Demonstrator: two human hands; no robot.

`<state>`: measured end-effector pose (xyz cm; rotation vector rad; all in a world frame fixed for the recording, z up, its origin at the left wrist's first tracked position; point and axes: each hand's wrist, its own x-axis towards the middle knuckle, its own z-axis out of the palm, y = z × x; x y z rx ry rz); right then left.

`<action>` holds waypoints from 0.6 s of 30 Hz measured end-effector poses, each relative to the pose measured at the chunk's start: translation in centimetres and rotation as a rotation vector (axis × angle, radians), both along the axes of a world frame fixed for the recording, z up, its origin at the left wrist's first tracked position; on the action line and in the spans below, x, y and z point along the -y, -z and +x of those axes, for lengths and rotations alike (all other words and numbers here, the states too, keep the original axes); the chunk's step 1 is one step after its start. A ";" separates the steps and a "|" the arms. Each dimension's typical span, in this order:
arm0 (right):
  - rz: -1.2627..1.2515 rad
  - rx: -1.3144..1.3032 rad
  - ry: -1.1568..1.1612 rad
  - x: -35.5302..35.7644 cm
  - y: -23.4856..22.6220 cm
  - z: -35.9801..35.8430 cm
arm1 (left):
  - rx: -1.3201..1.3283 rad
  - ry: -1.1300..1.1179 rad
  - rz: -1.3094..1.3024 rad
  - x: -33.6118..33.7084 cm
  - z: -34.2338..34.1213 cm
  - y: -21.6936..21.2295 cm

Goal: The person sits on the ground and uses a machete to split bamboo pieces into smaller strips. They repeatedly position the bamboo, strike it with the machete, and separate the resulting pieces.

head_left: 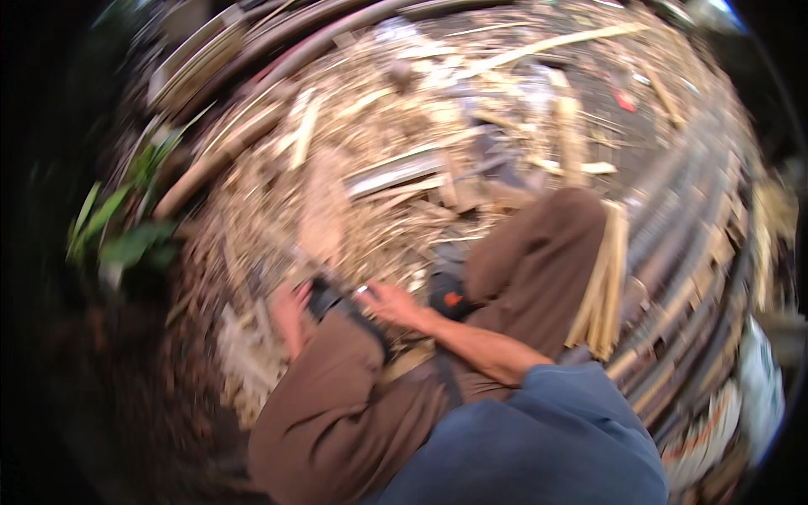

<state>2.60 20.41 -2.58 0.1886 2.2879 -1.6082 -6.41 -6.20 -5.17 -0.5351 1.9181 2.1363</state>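
Note:
My left hand is beside my left knee, against the left edge of a black object that is too smeared to name. To the right of it, my right hand reaches in low between my legs, with a small bright spot near its fingers. Motion blur hides whether either hand grips anything. Just beyond the hands a pale brown wooden piece stands or lies lengthwise among shavings. My right foot wears a dark shoe with an orange mark.
Wood shavings and split strips cover the ground ahead. Several light slats rest beside my right knee. Long dark poles lie at right, near a white sack. Green leaves and a pole are at left.

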 end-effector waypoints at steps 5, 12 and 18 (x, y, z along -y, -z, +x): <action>0.068 -0.104 0.142 1.2 2.5 0.8 | 0.037 -0.212 -0.263 -8.5 0.6 -5.3; 0.046 0.042 -0.012 -1.2 2.4 1.2 | 0.022 -0.166 -0.295 -9.0 0.9 -6.9; 0.170 0.047 0.008 -4.1 7.0 -0.3 | -0.096 -0.343 -0.081 -5.3 3.6 -7.0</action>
